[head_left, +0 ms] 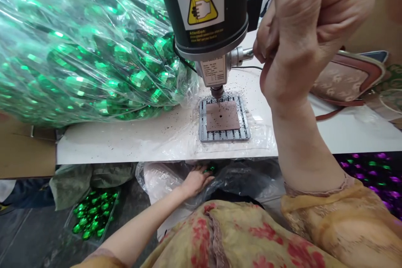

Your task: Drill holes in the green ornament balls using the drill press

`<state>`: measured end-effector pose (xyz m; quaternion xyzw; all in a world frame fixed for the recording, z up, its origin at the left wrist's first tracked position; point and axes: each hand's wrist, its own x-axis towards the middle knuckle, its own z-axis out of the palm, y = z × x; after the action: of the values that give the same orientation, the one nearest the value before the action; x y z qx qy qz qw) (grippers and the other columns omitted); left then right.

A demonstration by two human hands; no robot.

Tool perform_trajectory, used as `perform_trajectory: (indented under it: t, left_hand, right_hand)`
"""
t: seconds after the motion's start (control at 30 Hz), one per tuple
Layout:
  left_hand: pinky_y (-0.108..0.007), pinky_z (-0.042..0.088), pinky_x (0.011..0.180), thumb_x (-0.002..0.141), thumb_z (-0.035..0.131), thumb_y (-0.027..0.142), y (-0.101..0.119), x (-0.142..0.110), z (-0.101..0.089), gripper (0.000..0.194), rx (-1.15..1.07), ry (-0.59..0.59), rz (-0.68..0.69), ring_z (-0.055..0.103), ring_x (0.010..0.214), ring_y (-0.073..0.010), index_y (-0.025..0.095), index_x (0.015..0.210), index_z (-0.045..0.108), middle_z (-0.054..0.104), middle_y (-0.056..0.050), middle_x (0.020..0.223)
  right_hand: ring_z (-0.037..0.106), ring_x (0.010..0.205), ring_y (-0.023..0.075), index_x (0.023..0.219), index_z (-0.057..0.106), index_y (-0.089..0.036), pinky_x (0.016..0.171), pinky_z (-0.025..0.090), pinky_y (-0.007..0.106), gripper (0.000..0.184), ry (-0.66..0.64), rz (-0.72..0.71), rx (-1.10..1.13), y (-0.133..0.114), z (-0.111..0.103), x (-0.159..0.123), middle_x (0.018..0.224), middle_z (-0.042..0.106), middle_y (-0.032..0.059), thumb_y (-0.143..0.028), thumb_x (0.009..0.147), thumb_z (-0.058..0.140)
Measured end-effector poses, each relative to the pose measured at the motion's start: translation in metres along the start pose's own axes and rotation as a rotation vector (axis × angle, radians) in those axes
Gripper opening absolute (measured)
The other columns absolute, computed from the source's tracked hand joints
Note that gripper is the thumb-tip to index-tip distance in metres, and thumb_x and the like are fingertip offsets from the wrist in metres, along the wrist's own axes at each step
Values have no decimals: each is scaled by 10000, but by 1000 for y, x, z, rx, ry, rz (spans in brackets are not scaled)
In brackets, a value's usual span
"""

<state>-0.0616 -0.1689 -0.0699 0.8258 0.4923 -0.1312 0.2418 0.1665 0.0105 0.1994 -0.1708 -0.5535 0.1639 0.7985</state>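
Drilling seems part-done; my right hand (309,35) curls fingers round the lever (247,53), left hand (195,182) by green beads (210,169), grip unclear.

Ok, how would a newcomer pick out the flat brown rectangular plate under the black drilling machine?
Find the big black drilling machine with the yellow warning triangle, above the white table. Directly below it sits a grey slotted metal base. The flat brown rectangular plate lies on that base, set apart from the grey by its colour and one small dark round hole.
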Motion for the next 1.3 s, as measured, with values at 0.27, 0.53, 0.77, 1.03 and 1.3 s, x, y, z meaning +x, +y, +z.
perform_trajectory:
  t: [0.27, 0.53, 0.77, 1.03, 1.3]
  left_hand:
    - [-339, 519, 997, 878, 614, 282, 76, 63, 33, 400, -815, -674, 126, 673, 1139, -244, 146, 1250, 665, 718, -74, 1215]
    - [-338, 543, 873, 811, 637, 273, 87, 59, 0, 332, -914, -712, 298, 696, 972, -228, 161, 1122, 670, 712, -33, 1020]
    - [-254, 519, 888, 792, 465, 51, 59, 29, -178, 311, -547, -174, 471, 688, 987, -168, 162, 961, 702, 748, -50, 1050]
    - [-431, 498, 889, 868, 461, 25, -1, 79, -252, 322, 597, 493, -52, 606, 1157, -345, 107, 1069, 699, 690, -192, 1146]
    - [-496, 481, 922, 928, 420, 72, 7, 87, -276, 331, 643, 504, -333, 593, 1160, -388, 29, 1107, 695, 672, -271, 1136]
  right_hand:
    - [368, 459, 63, 622, 389, -228, 572, 257, 289, 410, 16, -14, 78, 2, 1, 0, 544, 377, -25, -438, 910, 590]
    - [333, 406, 32, 510, 371, -191, 505, 178, 291, 462, 45, -77, 84, 5, 4, 0, 452, 351, -66, -212, 903, 613]
    - [301, 436, 43, 498, 360, -199, 483, 260, 282, 528, 37, 27, -51, 6, 0, -4, 470, 304, -59, -435, 894, 617]
    - [282, 451, 72, 497, 377, -210, 525, 271, 318, 511, 49, 22, -34, 8, 0, -6, 468, 333, -44, -388, 911, 617]
    - [267, 430, 124, 465, 377, -246, 482, 250, 374, 563, 64, 111, -99, -1, 0, -7, 429, 348, -24, -572, 837, 645]
